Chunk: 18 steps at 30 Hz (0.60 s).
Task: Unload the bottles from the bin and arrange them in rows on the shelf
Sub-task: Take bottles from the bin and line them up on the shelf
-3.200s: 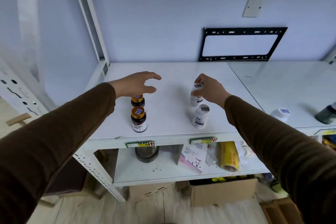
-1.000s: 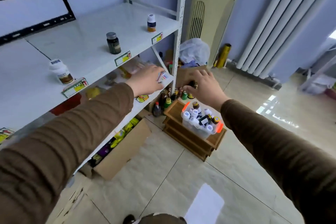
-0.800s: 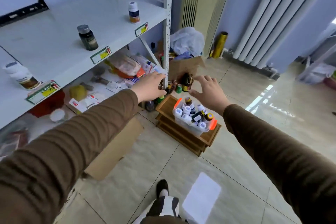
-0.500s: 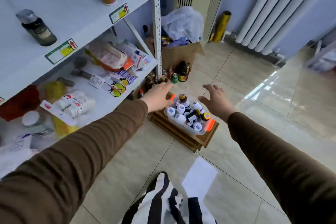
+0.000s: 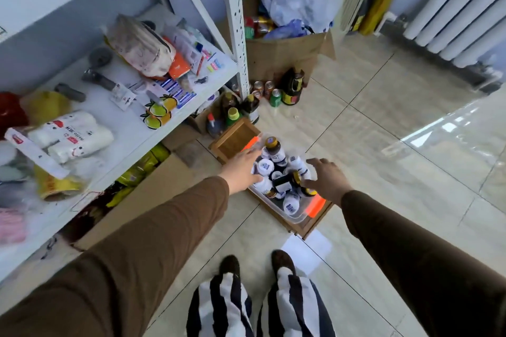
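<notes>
A person looks down from head height at a tiled floor (image 5: 383,145), with both arms in brown sleeves reaching forward and down. At the centre sits a clear plastic bin (image 5: 290,216) with orange clips, resting on a low wooden stand (image 5: 232,139). The bin is packed with small bottles (image 5: 276,172): several white ones with white caps, and a few dark brown ones with gold caps, some upright and some lying on their sides.

The left hand (image 5: 242,169) reaches over the bin's 9 o'clock edge, fingers straight and held loosely together, fingertips at the white bottle caps; whether they touch is unclear. The right hand (image 5: 327,179) hovers over the bin's 3 o'clock side, fingers slightly curled and spread, close to a dark bottle lying on its side; no grip is visible.

At 10 o'clock from the bin, a white metal shelf (image 5: 153,128) holds packets, rolls and small tools. At 12 o'clock, a cardboard box (image 5: 284,55) stuffed with plastic bags stands on the floor, with cans and dark bottles just in front of it. A white radiator (image 5: 460,11) lines the wall at 2 o'clock. Striped trouser legs and dark shoes appear at 6 o'clock.
</notes>
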Motion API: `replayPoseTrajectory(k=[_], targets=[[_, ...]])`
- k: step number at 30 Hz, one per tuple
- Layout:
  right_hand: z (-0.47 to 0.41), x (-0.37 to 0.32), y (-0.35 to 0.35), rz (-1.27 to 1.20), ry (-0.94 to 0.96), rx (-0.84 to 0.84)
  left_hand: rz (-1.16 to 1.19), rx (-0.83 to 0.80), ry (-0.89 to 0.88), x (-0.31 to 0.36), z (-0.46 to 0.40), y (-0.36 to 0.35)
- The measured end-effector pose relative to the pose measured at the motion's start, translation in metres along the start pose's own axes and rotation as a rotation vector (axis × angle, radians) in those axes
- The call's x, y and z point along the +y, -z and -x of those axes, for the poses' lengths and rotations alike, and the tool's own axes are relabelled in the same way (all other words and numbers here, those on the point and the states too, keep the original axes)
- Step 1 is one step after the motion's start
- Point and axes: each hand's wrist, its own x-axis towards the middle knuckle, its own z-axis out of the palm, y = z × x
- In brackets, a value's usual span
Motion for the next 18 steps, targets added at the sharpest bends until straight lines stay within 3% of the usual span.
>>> replayPoseTrajectory(k=[3,8,14,18], targets=[[-0.01,0.019,-0.022,0.091,0.03,-0.071,0.011,0.001,0.032,-0.006,-0.024,-0.024],[-0.022,0.041,-0.057,0.333,0.076,-0.049,-0.054,0.027,0.042,-0.017,-0.055,-0.051],[-0.031,0.051,-0.073,0.313,0.14,0.107,-0.281,0.123,0.057,-0.023,-0.067,-0.069],[-0.026,0.047,-0.057,0.202,0.155,0.154,-0.075,0.154,0.125,-0.022,-0.062,-0.065]])
